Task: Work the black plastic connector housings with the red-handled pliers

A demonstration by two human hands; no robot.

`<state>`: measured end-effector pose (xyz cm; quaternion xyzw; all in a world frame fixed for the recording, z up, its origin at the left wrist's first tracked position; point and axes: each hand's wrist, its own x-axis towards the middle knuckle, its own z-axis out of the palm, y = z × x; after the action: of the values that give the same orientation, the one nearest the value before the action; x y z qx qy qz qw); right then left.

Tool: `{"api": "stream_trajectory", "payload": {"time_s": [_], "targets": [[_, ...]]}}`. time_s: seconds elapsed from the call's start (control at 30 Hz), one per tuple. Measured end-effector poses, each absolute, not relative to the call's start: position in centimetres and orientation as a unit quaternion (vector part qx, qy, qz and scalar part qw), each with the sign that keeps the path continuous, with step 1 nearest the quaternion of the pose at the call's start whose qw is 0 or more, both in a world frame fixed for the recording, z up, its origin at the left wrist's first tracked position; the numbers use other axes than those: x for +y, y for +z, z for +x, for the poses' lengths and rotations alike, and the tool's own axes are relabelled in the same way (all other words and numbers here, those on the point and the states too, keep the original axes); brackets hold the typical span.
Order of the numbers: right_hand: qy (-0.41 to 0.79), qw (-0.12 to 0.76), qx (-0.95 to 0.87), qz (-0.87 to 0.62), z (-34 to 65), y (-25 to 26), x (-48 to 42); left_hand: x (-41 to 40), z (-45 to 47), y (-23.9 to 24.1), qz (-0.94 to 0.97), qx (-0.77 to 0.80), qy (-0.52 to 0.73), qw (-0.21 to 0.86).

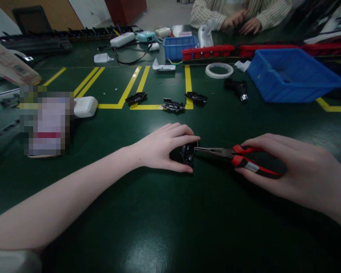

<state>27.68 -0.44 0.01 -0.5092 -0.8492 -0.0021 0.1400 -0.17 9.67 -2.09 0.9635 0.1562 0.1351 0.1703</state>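
My left hand (170, 146) is closed around a small black plastic part (188, 153), pressing it against the green tabletop with thumb and fingers at its two sides. Red-handled needle-nose pliers (234, 154) lie in the grasp of my right hand (295, 167), their long jaws pointing left. The jaw tips reach the right edge of the black part; whether they pinch anything there is too small to tell. Beyond my left hand rest three similar black parts: one at the left (136, 98), one in the middle (173, 105) and one at the right (196, 97).
A blue bin (295, 76) stands at the back right, with a tape roll (219, 70) and a black tool with a shiny tip (238, 89) beside it. Further back is a smaller blue bin (179, 47). A white case (85, 106) lies left. Across the table sits a person (241, 19).
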Motion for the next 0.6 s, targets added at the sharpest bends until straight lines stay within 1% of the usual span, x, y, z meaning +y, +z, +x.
{"api": "stream_trajectory", "payload": {"time_s": [0.4,0.6], "targets": [[0.003,0.131,-0.843,-0.521,28.0,-0.4,0.1,9.6,-0.1,-2.0,0.960,0.169,0.131,0.181],[-0.053,0.149,-0.850,-0.503,28.7,-0.2,0.3,9.6,-0.1,-2.0,0.960,0.167,0.131,0.184]]}}
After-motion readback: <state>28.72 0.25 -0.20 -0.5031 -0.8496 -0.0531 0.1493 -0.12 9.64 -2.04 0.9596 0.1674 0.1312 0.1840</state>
